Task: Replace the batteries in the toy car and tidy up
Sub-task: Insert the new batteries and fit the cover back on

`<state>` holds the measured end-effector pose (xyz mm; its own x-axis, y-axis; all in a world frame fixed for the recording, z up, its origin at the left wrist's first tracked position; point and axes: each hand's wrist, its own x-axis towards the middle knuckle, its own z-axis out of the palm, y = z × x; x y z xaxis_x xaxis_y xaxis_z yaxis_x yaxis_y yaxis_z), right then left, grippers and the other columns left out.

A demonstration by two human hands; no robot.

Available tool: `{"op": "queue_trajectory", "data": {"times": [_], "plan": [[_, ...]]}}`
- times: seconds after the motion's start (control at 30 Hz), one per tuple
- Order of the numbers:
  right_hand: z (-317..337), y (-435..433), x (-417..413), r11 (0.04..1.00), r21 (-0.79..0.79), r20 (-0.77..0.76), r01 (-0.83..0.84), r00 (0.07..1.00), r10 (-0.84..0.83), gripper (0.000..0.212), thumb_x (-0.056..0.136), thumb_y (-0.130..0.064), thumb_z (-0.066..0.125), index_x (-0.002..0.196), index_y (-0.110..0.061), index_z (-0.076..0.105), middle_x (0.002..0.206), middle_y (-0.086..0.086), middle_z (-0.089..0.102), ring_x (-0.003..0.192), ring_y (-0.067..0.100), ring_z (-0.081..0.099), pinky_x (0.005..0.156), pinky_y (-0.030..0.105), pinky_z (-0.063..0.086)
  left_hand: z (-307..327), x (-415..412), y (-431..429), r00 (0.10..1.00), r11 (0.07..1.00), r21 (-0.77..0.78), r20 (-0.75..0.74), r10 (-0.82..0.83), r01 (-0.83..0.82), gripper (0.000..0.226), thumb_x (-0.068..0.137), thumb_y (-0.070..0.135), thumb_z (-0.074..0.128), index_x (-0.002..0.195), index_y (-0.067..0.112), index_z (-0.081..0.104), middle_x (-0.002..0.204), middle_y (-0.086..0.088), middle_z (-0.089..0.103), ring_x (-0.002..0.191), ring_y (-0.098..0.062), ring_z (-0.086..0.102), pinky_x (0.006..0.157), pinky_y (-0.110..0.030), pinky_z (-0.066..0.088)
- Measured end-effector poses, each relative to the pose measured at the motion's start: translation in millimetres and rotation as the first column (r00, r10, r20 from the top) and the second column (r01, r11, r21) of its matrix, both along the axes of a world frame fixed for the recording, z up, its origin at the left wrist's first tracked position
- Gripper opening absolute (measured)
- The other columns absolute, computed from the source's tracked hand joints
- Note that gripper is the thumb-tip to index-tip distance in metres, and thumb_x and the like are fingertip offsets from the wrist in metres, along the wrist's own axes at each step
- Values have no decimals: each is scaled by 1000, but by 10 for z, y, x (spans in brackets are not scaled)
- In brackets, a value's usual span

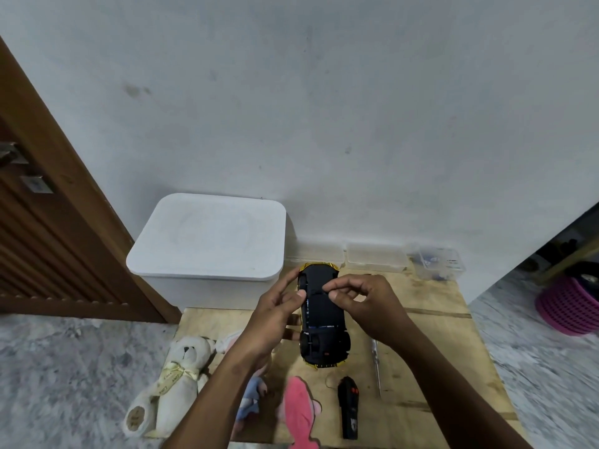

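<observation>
Above the middle of a low wooden board (437, 335), a toy car (324, 319) is held upside down, its black underside turned up and yellow bodywork showing at both ends. Its long axis is set from the board's near edge towards the far edge; which end is the front cannot be told. The car is gripped along its left side by the left hand (272, 315), thumb on the underside and fingers curled beneath. The thumb and forefinger of the right hand (366, 306) are brought together against the underside; whether anything is pinched between them cannot be told. A screwdriver (377, 364) is laid just right of the car, and a black remote control (348, 409) near the near edge beside a pink plush (299, 413). A white teddy bear (175, 377) is sprawled across the left edge.
</observation>
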<state>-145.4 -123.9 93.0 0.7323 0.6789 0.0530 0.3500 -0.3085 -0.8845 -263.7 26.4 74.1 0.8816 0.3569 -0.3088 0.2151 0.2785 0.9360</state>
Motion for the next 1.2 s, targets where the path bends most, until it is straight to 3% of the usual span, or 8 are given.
{"op": "queue_trajectory", "data": {"times": [0.2, 0.47, 0.8, 1.0, 1.2], "plan": [[-37, 12, 3, 999, -15, 38, -29, 999, 29, 20, 90, -10, 70, 94, -29, 76, 81, -11, 73, 75, 5, 62, 70, 15, 50, -10, -16, 20, 1000, 1000, -6, 0, 5, -5, 41, 104, 22, 54, 139, 43, 54, 117, -4, 75, 94, -22, 74, 60, -33, 56], [-22, -11, 15, 998, -13, 60, -60, 996, 61, 30, 90, -9, 70, 92, -39, 72, 79, -27, 69, 77, 0, 61, 71, 12, 47, -18, -17, 18, 1000, 999, -37, 13, 15, -15, 37, 103, 21, 55, 134, 41, 57, 104, 0, 79, 80, -26, 73, 56, -33, 57], [-86, 26, 15, 1000, 1, 72, -28, 997, 28, 29, 90, -12, 70, 93, -41, 71, 81, -15, 73, 78, 6, 65, 72, 21, 52, -1, -16, 26, 999, 999, -47, 34, 21, -19, 37, 103, 19, 55, 133, 40, 57, 109, -3, 78, 79, -23, 73, 52, -29, 55], [-61, 27, 24, 998, -4, 62, -68, 996, 68, 31, 91, -8, 68, 93, -39, 70, 82, -28, 70, 77, -1, 63, 71, 11, 47, -3, -17, 36, 999, 999, -49, 39, 11, -9, 39, 103, 19, 55, 137, 38, 55, 110, -6, 77, 86, -32, 70, 53, -30, 56], [-95, 29, -8, 999, -6, 98, -45, 994, 45, 33, 91, -11, 68, 94, -44, 68, 84, -31, 68, 78, 2, 62, 73, 21, 49, -23, -20, 48, 999, 999, -51, 41, 5, -3, 39, 103, 19, 55, 137, 38, 55, 110, -8, 77, 86, -32, 69, 55, -31, 57]]}}
